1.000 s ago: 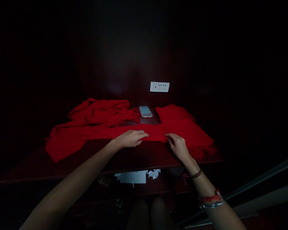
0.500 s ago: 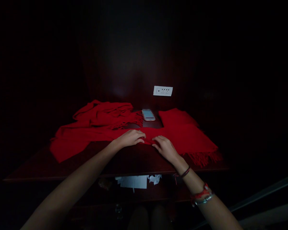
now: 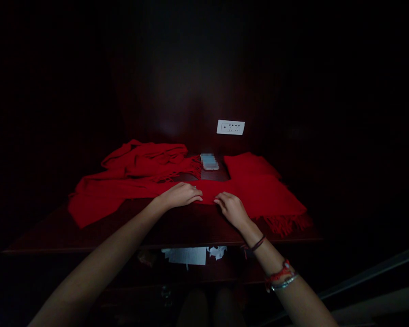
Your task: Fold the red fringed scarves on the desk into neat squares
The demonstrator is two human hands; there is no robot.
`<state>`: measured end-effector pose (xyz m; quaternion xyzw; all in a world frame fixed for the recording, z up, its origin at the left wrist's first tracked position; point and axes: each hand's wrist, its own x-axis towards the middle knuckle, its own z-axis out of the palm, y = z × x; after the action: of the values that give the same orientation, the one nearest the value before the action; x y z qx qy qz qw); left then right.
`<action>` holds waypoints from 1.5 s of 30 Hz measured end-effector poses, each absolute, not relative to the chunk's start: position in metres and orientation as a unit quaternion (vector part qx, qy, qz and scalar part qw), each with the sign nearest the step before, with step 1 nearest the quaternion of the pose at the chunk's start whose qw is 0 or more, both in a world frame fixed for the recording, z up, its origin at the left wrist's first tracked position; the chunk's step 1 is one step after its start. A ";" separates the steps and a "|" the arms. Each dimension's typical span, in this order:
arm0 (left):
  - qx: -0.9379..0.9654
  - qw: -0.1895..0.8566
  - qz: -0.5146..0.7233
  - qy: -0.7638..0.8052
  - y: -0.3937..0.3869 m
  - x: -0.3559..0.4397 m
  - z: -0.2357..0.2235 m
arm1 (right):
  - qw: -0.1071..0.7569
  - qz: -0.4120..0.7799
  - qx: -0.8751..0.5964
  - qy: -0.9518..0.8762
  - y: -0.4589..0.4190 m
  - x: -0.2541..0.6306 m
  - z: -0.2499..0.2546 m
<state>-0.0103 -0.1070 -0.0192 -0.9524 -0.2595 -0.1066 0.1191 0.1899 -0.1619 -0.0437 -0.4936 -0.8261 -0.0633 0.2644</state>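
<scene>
A long red fringed scarf (image 3: 259,193) lies stretched across a dark wooden desk (image 3: 191,225). My left hand (image 3: 179,195) rests on its near edge at the middle, fingers curled down onto the cloth. My right hand (image 3: 230,208) sits just to the right, fingertips pinching the same edge. The two hands are a short gap apart. More red scarf cloth (image 3: 146,161) lies bunched at the back left. A folded red piece (image 3: 247,164) lies at the back right.
A phone (image 3: 209,161) lies at the back of the desk between the red piles. A white socket plate (image 3: 230,127) is on the dark wall behind. Papers (image 3: 187,255) sit on a shelf under the desk. The room is very dim.
My right hand has slid left along the scarf's near edge, closing the gap to my left hand. My left hand has stayed about where it was.
</scene>
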 end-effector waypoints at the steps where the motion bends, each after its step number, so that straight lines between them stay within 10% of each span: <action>1: -0.952 0.121 -0.107 -0.262 -0.107 -0.010 -0.020 | 0.249 -0.073 -0.499 -0.827 -0.162 0.189 -0.043; 26: -0.956 -0.038 -0.169 -0.237 -0.102 -0.007 -0.024 | 0.154 -0.177 -0.458 -0.857 -0.169 0.178 -0.043; 45: -0.916 -0.134 0.112 -0.361 -0.022 -0.027 -0.014 | 0.192 -0.045 -0.396 -0.897 -0.172 0.186 -0.050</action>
<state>-0.0270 -0.0220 -0.0138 -0.9160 -0.3613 0.1121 -0.1338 0.1855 -0.1719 -0.0500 -0.3962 -0.8968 -0.0451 0.1919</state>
